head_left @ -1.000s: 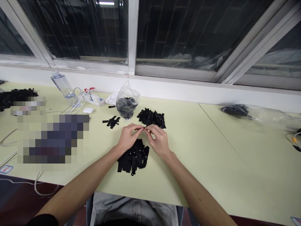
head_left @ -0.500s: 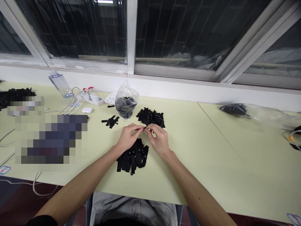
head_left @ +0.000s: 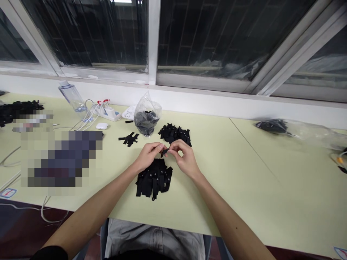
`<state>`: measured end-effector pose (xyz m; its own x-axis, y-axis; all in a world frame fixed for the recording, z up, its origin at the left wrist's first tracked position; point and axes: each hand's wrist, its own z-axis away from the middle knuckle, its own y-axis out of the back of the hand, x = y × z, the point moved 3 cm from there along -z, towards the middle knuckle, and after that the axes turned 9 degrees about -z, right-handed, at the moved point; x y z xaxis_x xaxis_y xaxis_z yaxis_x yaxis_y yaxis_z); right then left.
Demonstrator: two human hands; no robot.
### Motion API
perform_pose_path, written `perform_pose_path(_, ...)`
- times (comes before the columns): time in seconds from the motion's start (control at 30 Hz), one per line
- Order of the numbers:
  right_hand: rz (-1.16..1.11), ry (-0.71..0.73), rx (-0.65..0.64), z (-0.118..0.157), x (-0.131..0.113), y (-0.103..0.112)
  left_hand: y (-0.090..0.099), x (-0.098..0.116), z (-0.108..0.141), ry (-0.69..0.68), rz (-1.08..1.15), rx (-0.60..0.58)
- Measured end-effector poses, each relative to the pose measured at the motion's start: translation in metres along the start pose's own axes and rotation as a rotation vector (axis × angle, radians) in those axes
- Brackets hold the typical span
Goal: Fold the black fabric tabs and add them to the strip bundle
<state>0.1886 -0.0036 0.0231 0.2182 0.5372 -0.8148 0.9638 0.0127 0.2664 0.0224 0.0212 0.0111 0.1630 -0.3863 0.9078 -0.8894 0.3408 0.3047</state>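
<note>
Over the table, both hands meet at a small black fabric strip (head_left: 164,152). My right hand (head_left: 184,156) pinches its right end between thumb and fingers. My left hand (head_left: 148,155) is closed at the strip's left side, fingertips against it; its exact grip is partly hidden. Just below lies a pile of black strips (head_left: 154,180), several marked with small white letters. Beyond the hands sits a second heap of black strips (head_left: 175,134). A few loose strips (head_left: 129,139) lie to the left.
A clear plastic bag with black pieces (head_left: 146,121) stands behind the hands. At left are a water bottle (head_left: 72,96), a power strip (head_left: 111,113), a white earphone case (head_left: 102,126) and a blurred dark object (head_left: 65,159). Another plastic bag (head_left: 298,131) lies far right.
My fingertips have moved slightly apart, and the black strip now shows between them, hanging down a little. The piles have stayed as they were.
</note>
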Motion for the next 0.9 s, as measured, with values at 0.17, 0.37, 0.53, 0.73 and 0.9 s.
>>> perform_pose_path(0.17, -0.053, -0.063, -0.044, -0.0011, 0.0019, -0.0005, -0.0011, -0.0033, 0.0008, 0.001, -0.048, -0.082)
perform_pose_path(0.37, -0.024, -0.052, -0.063, -0.0014, -0.0031, -0.0008, 0.0053, 0.0039, 0.0027, -0.101, -0.291, -0.041)
perform_pose_path(0.53, -0.011, -0.051, -0.064, -0.0012, -0.0006, -0.0006, 0.0074, 0.0034, 0.0028, -0.172, -0.407, -0.053)
perform_pose_path(0.73, 0.02, -0.049, -0.074, -0.0004, 0.0024, -0.0007, 0.0081, 0.0004, 0.0028, -0.23, -0.5, -0.056)
perform_pose_path(0.9, 0.042, -0.038, -0.083, -0.0006, 0.0025, -0.0005, 0.0068, 0.0011, 0.0027, -0.265, -0.547, -0.065)
